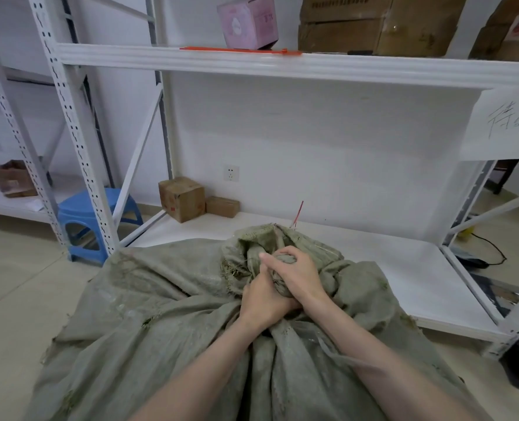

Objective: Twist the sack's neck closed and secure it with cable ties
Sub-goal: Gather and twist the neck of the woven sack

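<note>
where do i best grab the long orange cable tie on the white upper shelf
Pinch the long orange cable tie on its bare left stretch, coming from the front and above. It lies flat along the front lip of the white metal shelf, and the pink cardboard box stands close behind its right half.

A white paper (504, 123) hanging from the shelf (312, 68) at right bears handwritten Chinese characters, the first seemingly 待, cut off by the frame edge, while print on the pink box (246, 22) and the cartons (373, 25) is too blurred to read.
</note>
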